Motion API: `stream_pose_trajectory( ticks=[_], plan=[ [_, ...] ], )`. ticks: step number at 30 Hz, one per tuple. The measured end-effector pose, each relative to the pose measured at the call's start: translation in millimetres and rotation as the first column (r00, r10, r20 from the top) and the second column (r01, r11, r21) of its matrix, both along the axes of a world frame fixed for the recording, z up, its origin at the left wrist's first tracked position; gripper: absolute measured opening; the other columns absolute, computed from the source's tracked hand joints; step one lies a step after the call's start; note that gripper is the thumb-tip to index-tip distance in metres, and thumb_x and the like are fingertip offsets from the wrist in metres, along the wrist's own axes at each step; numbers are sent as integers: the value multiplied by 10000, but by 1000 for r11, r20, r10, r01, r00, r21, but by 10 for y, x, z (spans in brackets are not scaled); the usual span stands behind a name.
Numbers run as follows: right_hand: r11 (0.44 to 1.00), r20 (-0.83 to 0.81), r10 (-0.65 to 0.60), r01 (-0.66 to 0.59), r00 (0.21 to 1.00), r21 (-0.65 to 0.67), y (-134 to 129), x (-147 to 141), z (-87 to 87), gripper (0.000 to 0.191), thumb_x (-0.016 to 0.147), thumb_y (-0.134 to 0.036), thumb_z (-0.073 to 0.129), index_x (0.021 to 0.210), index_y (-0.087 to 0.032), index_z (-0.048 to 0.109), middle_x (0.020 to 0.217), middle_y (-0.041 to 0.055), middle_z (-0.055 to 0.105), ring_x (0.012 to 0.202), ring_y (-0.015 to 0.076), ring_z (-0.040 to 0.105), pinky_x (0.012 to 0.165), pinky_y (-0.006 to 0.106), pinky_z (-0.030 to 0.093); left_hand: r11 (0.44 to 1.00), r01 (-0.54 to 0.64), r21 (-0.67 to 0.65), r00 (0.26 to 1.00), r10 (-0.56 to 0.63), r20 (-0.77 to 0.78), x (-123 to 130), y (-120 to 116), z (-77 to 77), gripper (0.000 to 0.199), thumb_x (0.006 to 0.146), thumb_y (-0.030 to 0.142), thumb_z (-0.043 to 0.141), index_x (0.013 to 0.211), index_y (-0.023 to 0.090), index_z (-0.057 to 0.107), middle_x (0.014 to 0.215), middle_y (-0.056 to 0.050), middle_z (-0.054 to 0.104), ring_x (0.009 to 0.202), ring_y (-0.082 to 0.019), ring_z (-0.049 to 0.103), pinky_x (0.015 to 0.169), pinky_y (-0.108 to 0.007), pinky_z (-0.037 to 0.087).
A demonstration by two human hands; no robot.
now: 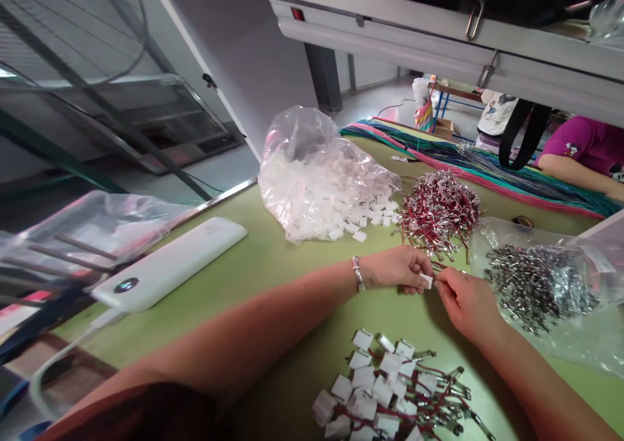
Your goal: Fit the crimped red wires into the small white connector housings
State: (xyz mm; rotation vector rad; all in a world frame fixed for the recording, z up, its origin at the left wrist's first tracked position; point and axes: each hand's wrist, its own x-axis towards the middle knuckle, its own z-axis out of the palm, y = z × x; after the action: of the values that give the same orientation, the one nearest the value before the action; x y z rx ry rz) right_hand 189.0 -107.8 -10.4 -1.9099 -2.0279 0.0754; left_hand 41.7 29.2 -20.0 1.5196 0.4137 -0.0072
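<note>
Now pinching a small white connector housing (427, 281) between thumb and fingers of the left hand (403, 271), just below the silver bracelet (358, 274) on that wrist. Meeting it from the other side with the right hand (463, 298), thumb and forefinger narrowed together at its edge; too small to tell what lies between those fingertips.

Just beyond, over the green surface (209, 265), reaching a heap of red wire leads (439, 214) with shiny metal ends. Left of that, spilling white housings from a clear plastic bag (302, 129). Over to the right, lying on clear plastic, dark metal pieces (531, 285), near a small tape roll (523, 221).

Nearer the camera, piled loosely: white housings joined to red leads (380, 382). Far left, resting at a slant, a white device (170, 265) with its cable (65, 353). At the back, running lengthwise, long coloured wires (487, 168), beside a person in purple (575, 142).
</note>
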Motion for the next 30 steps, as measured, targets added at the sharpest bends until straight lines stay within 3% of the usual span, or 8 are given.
stream_pose_trajectory(
  ticks=[6, 10, 13, 16, 19, 24, 26, 30],
  plan=[
    [942, -327, -113, -3, 938, -336, -54, 510, 464, 204, 877, -312, 462, 771, -233, 617, 764, 13, 692, 691, 155, 619, 577, 244, 397, 862, 352, 366, 936, -313, -161, -93, -6, 285, 41, 749, 186, 651, 772, 157, 669, 624, 17, 653, 568, -92, 581, 555, -197, 428],
    [866, 78, -352, 356, 933, -351, -40, 966, 434, 250, 862, -379, 483, 722, -221, 618, 671, 27, 669, 588, 178, 587, 521, 271, 330, 724, 520, 454, 848, -500, -175, -121, -59, 347, 157, 727, 289, 713, 625, 173, 686, 534, 32, 619, 514, -87, 528, 518, -193, 386],
    [831, 233, -327, 396, 916, -390, 21, 1043, 270, 161, 804, -333, 566, 720, -213, 634, 699, 48, 683, 623, 196, 603, 530, 275, 305, 709, 274, 650, 956, -274, -105, -21, -126, 307, 253, 785, 384, 676, 657, 168, 703, 560, 17, 608, 528, -93, 508, 528, -207, 387],
    [822, 287, -328, 422, 900, -384, 84, 960, 159, 111, 799, -277, 563, 751, -203, 631, 763, 74, 700, 682, 218, 623, 540, 279, 292, 508, -4, 861, 999, -31, 23, 153, -198, 183, 151, 826, 287, 653, 895, 162, 704, 833, -34, 669, 781, -147, 582, 712, -256, 449],
    [835, 285, -305, 399, 909, -379, 116, 909, 147, 112, 808, -240, 540, 736, -202, 617, 789, 76, 704, 707, 220, 623, 558, 281, 304, 320, 35, 947, 999, -9, -33, 287, -263, 24, 136, 885, 227, 569, 930, 143, 666, 924, -64, 643, 901, -186, 570, 792, -305, 456],
    [885, 100, -378, 391, 921, -254, 81, 934, 229, 142, 842, -246, 475, 746, -210, 573, 699, 49, 682, 623, 188, 604, 554, 275, 346, 173, 73, 982, 997, 18, -78, 299, -302, -50, 141, 905, 210, 520, 861, 118, 618, 926, -83, 608, 897, -215, 539, 793, -343, 451],
    [895, -106, -413, 382, 904, -232, 56, 872, 263, 150, 864, -276, 436, 791, -220, 554, 686, 28, 674, 578, 166, 598, 528, 261, 369, 259, 1, 966, 999, 32, -10, 254, -293, 6, 129, 905, 174, 492, 835, 124, 589, 902, -78, 597, 869, -203, 531, 786, -345, 446],
    [951, -435, -298, 227, 850, -208, 43, 573, 257, 217, 862, -380, 430, 868, -227, 583, 668, -12, 634, 459, 125, 524, 468, 250, 389, 734, -235, 637, 971, 207, 119, 168, -259, 94, 145, 910, 133, 384, 942, 155, 523, 710, 8, 540, 646, -121, 493, 608, -246, 427]
  ],
)
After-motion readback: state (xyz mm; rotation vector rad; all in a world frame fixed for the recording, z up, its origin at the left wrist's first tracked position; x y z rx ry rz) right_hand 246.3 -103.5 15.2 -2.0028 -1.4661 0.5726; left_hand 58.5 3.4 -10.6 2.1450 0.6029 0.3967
